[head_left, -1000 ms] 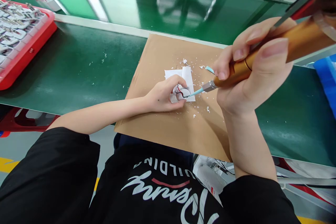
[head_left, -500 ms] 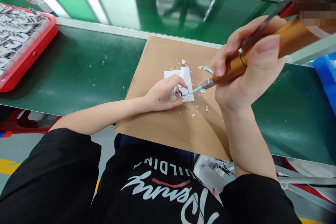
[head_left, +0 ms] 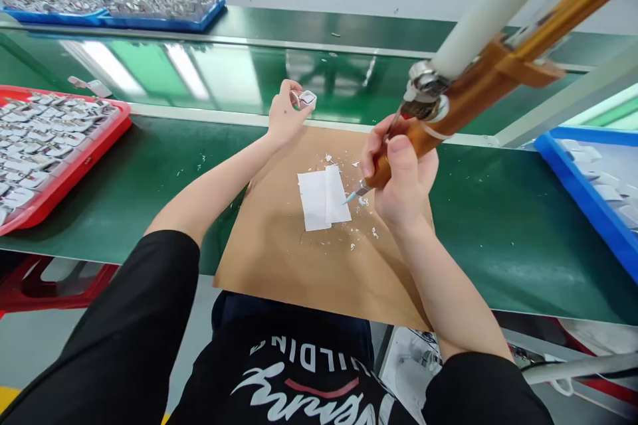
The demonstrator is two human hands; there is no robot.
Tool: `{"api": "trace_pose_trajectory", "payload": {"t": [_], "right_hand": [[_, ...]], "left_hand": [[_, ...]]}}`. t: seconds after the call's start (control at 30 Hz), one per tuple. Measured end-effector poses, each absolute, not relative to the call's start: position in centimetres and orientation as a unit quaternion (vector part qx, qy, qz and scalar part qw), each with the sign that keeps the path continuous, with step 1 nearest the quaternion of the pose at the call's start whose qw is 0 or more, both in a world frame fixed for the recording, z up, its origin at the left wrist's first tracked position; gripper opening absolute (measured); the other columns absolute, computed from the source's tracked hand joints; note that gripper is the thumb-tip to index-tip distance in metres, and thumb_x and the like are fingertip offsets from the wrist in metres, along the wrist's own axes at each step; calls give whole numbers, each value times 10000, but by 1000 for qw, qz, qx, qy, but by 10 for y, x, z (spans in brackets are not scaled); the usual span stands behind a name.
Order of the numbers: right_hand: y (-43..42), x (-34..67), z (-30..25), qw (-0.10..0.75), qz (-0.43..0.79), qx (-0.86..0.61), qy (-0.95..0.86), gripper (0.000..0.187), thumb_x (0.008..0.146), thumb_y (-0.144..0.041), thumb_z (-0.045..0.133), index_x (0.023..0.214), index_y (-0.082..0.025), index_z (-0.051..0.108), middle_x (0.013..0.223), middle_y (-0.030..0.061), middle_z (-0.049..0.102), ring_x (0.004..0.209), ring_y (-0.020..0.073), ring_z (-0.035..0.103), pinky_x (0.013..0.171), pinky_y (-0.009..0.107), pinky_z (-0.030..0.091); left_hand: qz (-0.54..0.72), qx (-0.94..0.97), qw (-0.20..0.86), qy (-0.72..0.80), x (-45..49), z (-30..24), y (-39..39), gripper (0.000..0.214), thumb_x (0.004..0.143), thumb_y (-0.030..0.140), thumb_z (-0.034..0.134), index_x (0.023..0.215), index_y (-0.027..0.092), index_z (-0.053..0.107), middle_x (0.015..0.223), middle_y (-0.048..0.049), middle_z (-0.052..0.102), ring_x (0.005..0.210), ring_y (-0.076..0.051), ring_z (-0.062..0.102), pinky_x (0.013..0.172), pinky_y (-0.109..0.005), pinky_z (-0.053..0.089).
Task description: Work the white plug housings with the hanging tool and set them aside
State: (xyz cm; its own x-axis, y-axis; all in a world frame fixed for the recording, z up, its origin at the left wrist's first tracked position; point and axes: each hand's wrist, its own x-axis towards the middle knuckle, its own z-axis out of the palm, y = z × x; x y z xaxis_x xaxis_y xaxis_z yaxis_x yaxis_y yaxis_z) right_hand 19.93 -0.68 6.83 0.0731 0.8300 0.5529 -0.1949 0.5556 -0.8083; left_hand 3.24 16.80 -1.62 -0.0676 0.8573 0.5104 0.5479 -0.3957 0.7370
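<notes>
My left hand (head_left: 286,114) is raised past the far edge of the cardboard (head_left: 319,279), fingers closed round a small white plastic part (head_left: 307,99). A dark line shows on its upper face; the fingers cover its lower side. In my right hand (head_left: 406,182) is an amber glue dispenser (head_left: 461,103), tilted, its thin blue tip (head_left: 350,198) pointing down-left over a sheet of white paper (head_left: 315,202). Whether the tip touches the paper, I cannot tell. White scraps of dried material lie about the paper.
At the left a red tray (head_left: 127,121) holds rows of white parts with metal pieces. A blue tray (head_left: 581,202) of white parts stands at the right. Blue trays (head_left: 212,16) full of small parts sit on the back shelf. The green bench (head_left: 199,146) lies under the cardboard.
My left hand has lifted the white part up and away from the paper, towards the back of the bench. My right hand has come left with the dispenser. The view has tilted up.
</notes>
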Motion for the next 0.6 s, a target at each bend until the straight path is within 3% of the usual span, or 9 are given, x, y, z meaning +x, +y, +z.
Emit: {"api": "trace_pose_trajectory", "payload": {"t": [0.17,0.27,0.37,0.47,0.6], "right_hand": [[-7,200,69,683,401,-276,-544,329,721,-528,646,803,-225,550,644,-44,498,416,41,422,381,220,313],[-7,201,69,689,411,-272,-531,311,704,-494,675,797,-218,569,632,-48,492,413,39,431,383,221,318],[-7,202,69,693,413,-268,-527,306,693,-483,690,782,-213,576,640,-46,499,408,36,432,375,220,313],[-6,203,67,691,406,-265,-535,294,719,-483,669,800,-216,574,644,-43,497,416,41,434,367,217,300],[-2,206,64,693,377,-291,-542,326,742,-530,632,813,-223,549,643,-42,472,426,45,415,366,215,299]], "left_hand": [[431,621,162,634,30,-28,205,381,714,146,679,1039,178,481,921,-63,615,912,-217,574,855,-390,473],[428,599,124,665,27,-37,195,464,686,177,707,1093,164,485,1136,-133,570,1188,-312,445,989,-482,385],[500,587,26,636,23,-37,181,457,757,201,637,1173,190,450,1325,-112,464,1300,-276,352,1096,-454,291],[546,618,7,566,23,-18,173,247,817,142,524,1056,203,507,1201,-70,546,1201,-214,470,1068,-387,351],[508,724,160,438,33,47,142,92,876,220,488,911,187,566,874,-36,622,873,-178,608,853,-364,501]]}}
